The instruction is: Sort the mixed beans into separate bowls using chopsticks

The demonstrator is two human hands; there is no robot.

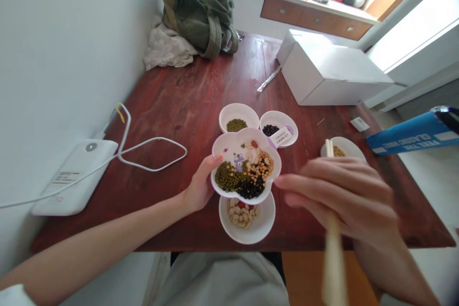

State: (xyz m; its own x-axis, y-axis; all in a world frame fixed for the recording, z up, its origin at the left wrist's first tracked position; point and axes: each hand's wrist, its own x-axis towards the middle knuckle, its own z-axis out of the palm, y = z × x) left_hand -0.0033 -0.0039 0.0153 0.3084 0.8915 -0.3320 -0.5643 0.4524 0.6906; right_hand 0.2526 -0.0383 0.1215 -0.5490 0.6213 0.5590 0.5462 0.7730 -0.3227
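My left hand (202, 179) grips the left rim of a flower-shaped white dish (229, 141) with a purple edge. In it lie green beans (229, 177), black beans (251, 187), yellow soybeans (263, 165) and a few other pieces. My right hand (344, 191), smeared by motion, is closed around a pair of wooden chopsticks (333, 258), its fingertips close to the dish's right edge. Beneath the dish, partly covered, sits a white bowl (247, 236) of pale peanuts or seeds. Behind it stand a bowl of green beans (238, 110) and a bowl of black beans (274, 117).
A bowl with yellow beans (353, 148) is partly hidden behind my right hand. Beside it are a blue can-like cylinder (412, 131) and a white adapter (359, 124). A white box (333, 71), a green bag (201, 9) and a power bank (75, 177) with cable surround the tabletop.
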